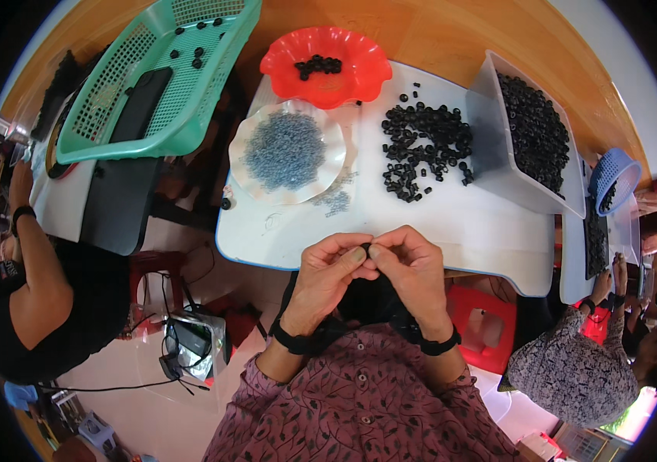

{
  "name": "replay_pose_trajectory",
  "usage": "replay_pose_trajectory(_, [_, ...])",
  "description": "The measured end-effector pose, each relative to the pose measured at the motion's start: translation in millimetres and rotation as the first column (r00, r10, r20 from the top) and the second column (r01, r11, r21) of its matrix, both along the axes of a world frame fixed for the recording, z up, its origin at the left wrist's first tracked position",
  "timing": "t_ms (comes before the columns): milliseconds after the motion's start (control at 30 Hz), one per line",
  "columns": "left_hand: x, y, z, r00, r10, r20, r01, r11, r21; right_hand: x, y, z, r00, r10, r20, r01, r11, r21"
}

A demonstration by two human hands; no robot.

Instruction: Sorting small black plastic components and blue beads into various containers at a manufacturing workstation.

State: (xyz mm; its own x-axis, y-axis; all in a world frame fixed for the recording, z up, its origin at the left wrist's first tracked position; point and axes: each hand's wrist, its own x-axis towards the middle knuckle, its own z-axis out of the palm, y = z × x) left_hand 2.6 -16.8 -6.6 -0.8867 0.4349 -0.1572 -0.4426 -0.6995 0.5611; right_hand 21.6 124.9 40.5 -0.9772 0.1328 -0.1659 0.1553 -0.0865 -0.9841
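Observation:
My left hand (pixel 334 266) and my right hand (pixel 408 266) meet just over the front edge of the white table (pixel 298 240). Between their thumbs and fingertips they pinch one small round black part (pixel 366 248), mostly covered by the fingers. Beyond them lies a loose pile of small black parts (pixel 425 138). To its left, a scalloped white plate (pixel 240 165) holds a heap of tiny grey-blue pieces (pixel 284 150). Some of these pieces are scattered beside the plate. Behind it, a red wavy-edged bowl (pixel 367 85) contains a few black parts.
A clear bin (pixel 502 165) full of black parts stands at the table's right. At upper left is a green basket (pixel 182 142) with several black parts and a dark flat object. A red stool (pixel 486 308) is at the right. Co-workers (pixel 43 300) sit at both sides.

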Motion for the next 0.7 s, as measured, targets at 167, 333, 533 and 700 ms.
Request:
replay_pose_trajectory(167, [-3, 2, -3, 0.999, -0.008, -0.031, 0.004, 0.995, -0.104, -2, 7, -9, 1.000, 0.020, 0.000, -0.020, 0.999, 0.050])
replay_pose_trajectory(333, [-6, 7, 0, 1.000, 0.002, -0.002, -0.002, 0.993, -0.121, -15, 34, -18, 0.992, -0.093, -0.080, 0.113, 0.944, 0.309])
replay_pose_trajectory(533, [-8, 10, -5, 1.000, -0.004, 0.023, 0.007, 0.988, -0.151, -36, 71, -36, 0.933, -0.093, -0.349, 0.345, 0.518, 0.783])
replay_pose_trajectory(700, [-10, 9, -7, 0.999, -0.004, 0.039, 0.009, 0.989, -0.147, -46, 72, -39, 0.956, -0.091, -0.281, 0.292, 0.428, 0.856])
